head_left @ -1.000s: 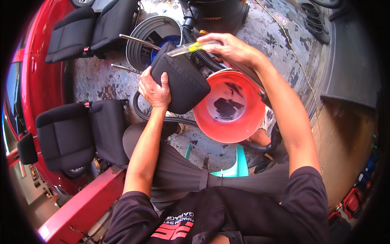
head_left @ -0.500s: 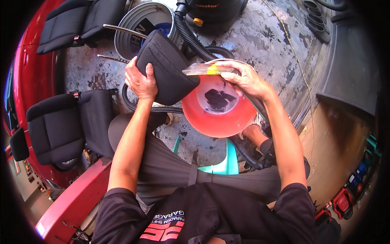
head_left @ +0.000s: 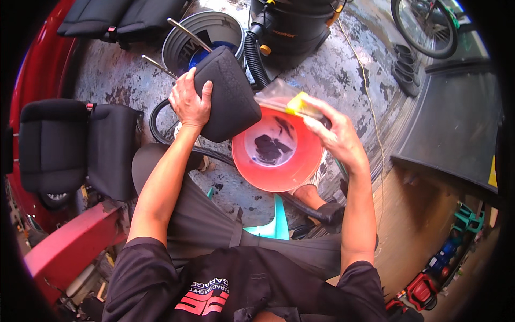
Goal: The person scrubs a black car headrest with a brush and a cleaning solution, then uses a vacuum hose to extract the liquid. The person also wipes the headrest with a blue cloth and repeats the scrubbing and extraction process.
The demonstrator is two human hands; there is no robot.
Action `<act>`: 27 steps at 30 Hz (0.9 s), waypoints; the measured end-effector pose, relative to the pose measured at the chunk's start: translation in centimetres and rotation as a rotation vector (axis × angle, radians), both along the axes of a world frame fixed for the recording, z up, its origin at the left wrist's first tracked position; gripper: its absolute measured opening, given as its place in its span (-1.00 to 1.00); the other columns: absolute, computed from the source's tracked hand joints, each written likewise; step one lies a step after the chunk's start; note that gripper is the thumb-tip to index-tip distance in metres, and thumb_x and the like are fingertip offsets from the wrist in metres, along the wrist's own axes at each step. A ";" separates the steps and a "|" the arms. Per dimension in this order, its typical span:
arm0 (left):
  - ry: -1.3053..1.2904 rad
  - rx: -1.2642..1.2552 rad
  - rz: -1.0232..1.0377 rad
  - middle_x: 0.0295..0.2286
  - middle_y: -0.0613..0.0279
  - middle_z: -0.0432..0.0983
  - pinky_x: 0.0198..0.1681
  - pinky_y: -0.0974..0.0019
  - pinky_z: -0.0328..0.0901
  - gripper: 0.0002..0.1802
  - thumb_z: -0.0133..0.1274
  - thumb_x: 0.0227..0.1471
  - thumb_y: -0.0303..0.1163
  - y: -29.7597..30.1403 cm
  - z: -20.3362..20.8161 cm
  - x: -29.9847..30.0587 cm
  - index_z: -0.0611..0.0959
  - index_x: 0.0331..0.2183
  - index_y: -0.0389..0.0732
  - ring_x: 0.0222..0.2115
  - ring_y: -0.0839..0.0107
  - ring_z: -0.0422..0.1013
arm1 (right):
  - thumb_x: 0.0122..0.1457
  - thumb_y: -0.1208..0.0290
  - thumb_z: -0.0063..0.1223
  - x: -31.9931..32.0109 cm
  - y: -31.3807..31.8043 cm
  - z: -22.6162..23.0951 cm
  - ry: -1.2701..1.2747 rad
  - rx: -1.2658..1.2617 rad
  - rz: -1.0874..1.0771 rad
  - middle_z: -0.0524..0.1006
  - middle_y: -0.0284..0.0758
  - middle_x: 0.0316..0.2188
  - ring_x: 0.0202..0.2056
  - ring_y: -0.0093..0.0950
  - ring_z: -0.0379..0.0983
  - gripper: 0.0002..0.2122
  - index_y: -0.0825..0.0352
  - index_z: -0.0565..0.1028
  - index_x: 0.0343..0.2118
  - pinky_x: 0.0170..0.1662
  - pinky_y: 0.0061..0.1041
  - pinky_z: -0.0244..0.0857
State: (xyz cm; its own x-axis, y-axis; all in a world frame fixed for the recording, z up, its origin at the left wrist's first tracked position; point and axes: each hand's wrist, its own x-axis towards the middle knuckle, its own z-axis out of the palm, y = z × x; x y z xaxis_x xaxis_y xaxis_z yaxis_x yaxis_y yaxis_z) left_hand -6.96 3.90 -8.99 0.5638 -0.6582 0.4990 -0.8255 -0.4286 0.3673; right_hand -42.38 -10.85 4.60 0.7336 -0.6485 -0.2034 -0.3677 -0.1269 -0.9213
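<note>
My left hand (head_left: 191,103) grips a black fabric headrest (head_left: 229,95) by its left side, thumb on top, its two metal posts (head_left: 189,33) pointing up and left. My right hand (head_left: 342,133) is closed round a clear plastic vacuum nozzle (head_left: 274,94) with a yellow part. The nozzle's wide end meets the headrest's right edge; whether they touch is hard to tell. Below both sits a red bucket (head_left: 306,166) with a dark, cloth-like piece (head_left: 270,150) and pale, cloudy liquid at its bottom.
A grey bucket (head_left: 173,40) holding something blue stands behind the headrest. Beyond it is a black vacuum cleaner (head_left: 287,40), its ribbed hose (head_left: 256,60) curving across the floor. Black car seats (head_left: 53,145) stand at left by a red car (head_left: 40,70). A turquoise stool (head_left: 276,222) is below me.
The headrest has turned in my left hand's grip, showing a different face. My right hand and the nozzle have shifted slightly right and tilted. The whole view has moved.
</note>
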 end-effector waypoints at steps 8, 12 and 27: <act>-0.003 -0.017 0.021 0.11 0.13 0.52 0.27 -0.12 0.16 -0.40 0.09 0.31 0.12 -0.1 0.0 0.0 0.60 0.24 0.03 0.15 0.05 0.41 | 0.37 0.11 0.19 14.7 -1.4 3.5 0.177 -0.495 0.102 0.73 -0.12 -0.15 -0.12 -0.05 0.67 -0.61 0.09 0.58 0.20 -0.04 -0.15 0.50; -0.007 0.054 0.049 0.09 0.12 0.55 0.26 -0.12 0.16 -0.40 0.09 0.30 0.19 -0.8 0.6 -0.3 0.67 0.18 0.04 0.15 0.05 0.42 | 0.36 0.12 0.21 14.0 0.4 2.5 0.239 -0.418 0.067 0.73 -0.10 -0.15 -0.11 -0.11 0.70 -0.58 0.08 0.56 0.23 -0.05 -0.13 0.51; -0.051 0.189 0.081 0.06 0.17 0.56 0.23 -0.18 0.22 -0.38 0.05 0.30 0.27 -2.1 1.9 -0.9 0.67 0.19 0.12 0.12 0.07 0.46 | 0.35 0.32 0.29 4.0 8.1 -3.7 0.285 -0.466 -0.022 0.68 -0.08 0.09 0.10 -0.24 0.66 -0.55 0.18 0.53 0.29 0.15 -0.33 0.48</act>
State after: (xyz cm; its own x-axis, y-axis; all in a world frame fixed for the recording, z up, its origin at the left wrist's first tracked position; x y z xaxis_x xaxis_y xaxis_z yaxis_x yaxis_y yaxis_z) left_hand -7.86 1.82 -7.08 0.5958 -0.6962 0.4004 -0.8009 -0.5517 0.2327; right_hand -38.34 -2.73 0.92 0.6766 -0.7320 -0.0798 -0.6018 -0.4873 -0.6327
